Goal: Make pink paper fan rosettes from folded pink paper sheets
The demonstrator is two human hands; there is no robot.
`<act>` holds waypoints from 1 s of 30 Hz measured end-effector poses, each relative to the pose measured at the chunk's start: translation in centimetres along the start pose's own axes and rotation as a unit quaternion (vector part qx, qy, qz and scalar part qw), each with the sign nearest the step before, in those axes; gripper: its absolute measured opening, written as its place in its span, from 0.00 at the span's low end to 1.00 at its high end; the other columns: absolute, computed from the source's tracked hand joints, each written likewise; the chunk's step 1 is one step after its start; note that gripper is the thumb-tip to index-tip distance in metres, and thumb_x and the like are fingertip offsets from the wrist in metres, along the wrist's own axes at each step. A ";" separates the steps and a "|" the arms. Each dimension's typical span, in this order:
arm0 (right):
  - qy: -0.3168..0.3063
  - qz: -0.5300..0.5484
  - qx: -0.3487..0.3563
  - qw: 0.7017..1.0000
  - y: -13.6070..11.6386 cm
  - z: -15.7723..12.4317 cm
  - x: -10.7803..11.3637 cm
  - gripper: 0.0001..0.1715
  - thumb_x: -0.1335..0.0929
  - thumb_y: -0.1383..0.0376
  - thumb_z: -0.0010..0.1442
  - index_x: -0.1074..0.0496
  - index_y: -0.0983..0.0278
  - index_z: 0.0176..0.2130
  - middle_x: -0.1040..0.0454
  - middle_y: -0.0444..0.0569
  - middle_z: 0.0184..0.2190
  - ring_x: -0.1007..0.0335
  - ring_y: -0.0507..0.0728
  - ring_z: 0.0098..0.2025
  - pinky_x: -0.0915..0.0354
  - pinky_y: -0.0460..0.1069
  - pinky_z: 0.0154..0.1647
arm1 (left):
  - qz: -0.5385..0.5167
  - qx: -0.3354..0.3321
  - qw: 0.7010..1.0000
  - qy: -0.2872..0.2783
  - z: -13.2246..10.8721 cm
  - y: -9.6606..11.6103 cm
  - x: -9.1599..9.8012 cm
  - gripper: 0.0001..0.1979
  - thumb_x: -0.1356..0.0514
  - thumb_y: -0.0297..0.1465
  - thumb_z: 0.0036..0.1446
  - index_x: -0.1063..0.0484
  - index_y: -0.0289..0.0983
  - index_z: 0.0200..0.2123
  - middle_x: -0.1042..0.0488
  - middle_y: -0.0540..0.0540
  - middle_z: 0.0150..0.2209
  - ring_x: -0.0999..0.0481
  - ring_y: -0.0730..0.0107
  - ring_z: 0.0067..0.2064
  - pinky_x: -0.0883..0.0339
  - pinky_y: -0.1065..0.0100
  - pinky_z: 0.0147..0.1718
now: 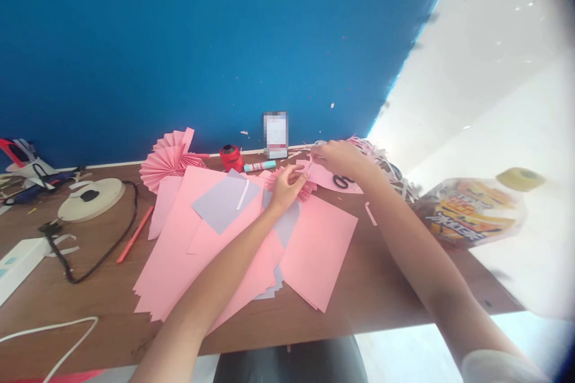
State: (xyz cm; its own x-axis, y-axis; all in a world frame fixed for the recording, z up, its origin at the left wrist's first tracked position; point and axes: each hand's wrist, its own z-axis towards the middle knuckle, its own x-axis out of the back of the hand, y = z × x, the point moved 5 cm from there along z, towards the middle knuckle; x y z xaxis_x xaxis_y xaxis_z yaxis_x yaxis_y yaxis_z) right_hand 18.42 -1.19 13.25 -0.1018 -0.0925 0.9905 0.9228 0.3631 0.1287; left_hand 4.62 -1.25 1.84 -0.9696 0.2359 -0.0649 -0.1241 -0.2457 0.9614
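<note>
My left hand (287, 187) is closed at the edge of a small pink pleated paper fan (307, 192), which shows partly behind its fingers. Just to the right, my right hand (339, 157) pinches a thin pale pink paper strip (311, 161) above the fan. Black-handled scissors (344, 181) lie on a pink sheet under my right forearm. Pink paper sheets (321, 251) spread below my hands, with a lilac sheet (220, 203) on top at left, bearing a narrow white strip (243, 194). A larger pleated pink fan (165, 161) stands near the wall.
A phone (275, 134) leans on the blue wall. Beside it are a red roll (231, 157) and a glue stick (260, 166). Paper scraps (395, 173) and a bottle (471, 209) stand right. A white coil (92, 199), black cable (105, 257) and red pen (135, 235) lie left.
</note>
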 end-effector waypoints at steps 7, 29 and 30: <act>0.033 -0.089 0.080 0.992 -3.2 -0.7 1.0 0.15 0.41 0.70 0.65 0.28 0.64 0.44 0.22 0.57 0.37 0.26 0.61 0.38 0.43 0.49 0.33 | -0.026 0.037 0.997 -0.055 -0.3 0.4 -0.6 0.21 0.40 0.36 0.59 0.34 0.35 0.53 0.21 0.41 0.38 0.20 0.68 0.34 0.28 0.67 0.36; 0.061 -0.089 0.073 0.992 -3.0 -0.2 0.5 0.15 0.40 0.67 0.67 0.29 0.62 0.49 0.22 0.56 0.39 0.27 0.60 0.37 0.45 0.51 0.37 | 0.020 0.001 0.996 -0.084 0.2 -1.2 -0.9 0.23 0.49 0.45 0.64 0.34 0.34 0.52 0.24 0.47 0.26 0.27 0.74 0.24 0.37 0.72 0.25; 0.066 -0.086 0.069 0.992 -2.7 0.0 0.3 0.15 0.40 0.66 0.67 0.28 0.62 0.49 0.21 0.56 0.39 0.27 0.60 0.38 0.45 0.51 0.38 | 0.014 0.002 0.996 -0.092 0.2 -1.0 -0.9 0.24 0.48 0.45 0.64 0.34 0.34 0.53 0.23 0.45 0.29 0.26 0.74 0.25 0.36 0.72 0.26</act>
State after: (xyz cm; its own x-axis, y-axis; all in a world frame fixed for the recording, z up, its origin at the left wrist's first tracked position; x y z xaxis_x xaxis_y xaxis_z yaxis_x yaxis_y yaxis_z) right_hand 15.93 -2.21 13.20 -0.1949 -0.2822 0.9394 0.8350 0.4547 0.3098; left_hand 5.70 -1.08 0.98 -0.9179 0.3967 0.0115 -0.0967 -0.2516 0.9630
